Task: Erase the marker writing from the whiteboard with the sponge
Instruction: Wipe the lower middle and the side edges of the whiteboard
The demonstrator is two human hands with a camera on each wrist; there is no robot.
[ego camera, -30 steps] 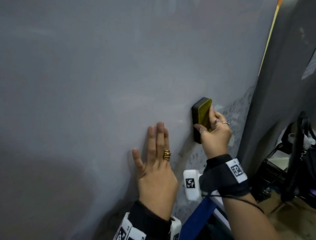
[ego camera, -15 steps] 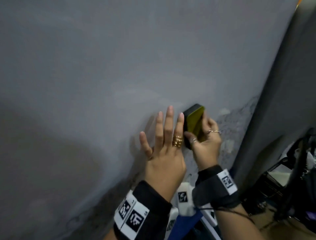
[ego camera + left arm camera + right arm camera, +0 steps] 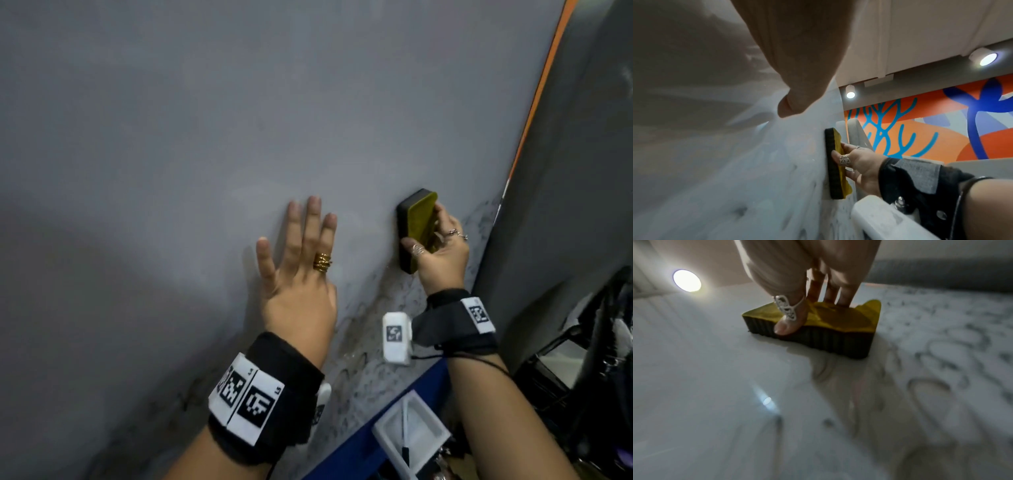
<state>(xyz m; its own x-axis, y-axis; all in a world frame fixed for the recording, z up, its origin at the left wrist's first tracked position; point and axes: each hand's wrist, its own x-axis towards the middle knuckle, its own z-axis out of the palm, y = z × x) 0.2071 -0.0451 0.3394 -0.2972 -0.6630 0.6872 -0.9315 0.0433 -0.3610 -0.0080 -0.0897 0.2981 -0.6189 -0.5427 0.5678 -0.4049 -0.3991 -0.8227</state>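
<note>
The whiteboard fills most of the head view, wiped grey on the left, with faint marker writing smeared along its lower right. My right hand grips a sponge, yellow on the back and black on the wiping side, and presses the black face flat on the board; in the right wrist view the thumb lies on the edge of the sponge and the fingers on its yellow back, with marker writing to its right. My left hand lies flat on the board with straight fingers, left of the sponge.
A grey panel stands past the board's orange right edge. A blue ledge with a white tray runs below the board. Dark bags and gear sit at the lower right. A coloured mural shows behind the board.
The sponge has slid right, away from my left hand, which it was next to half a second ago. My left hand stays flat on the board.
</note>
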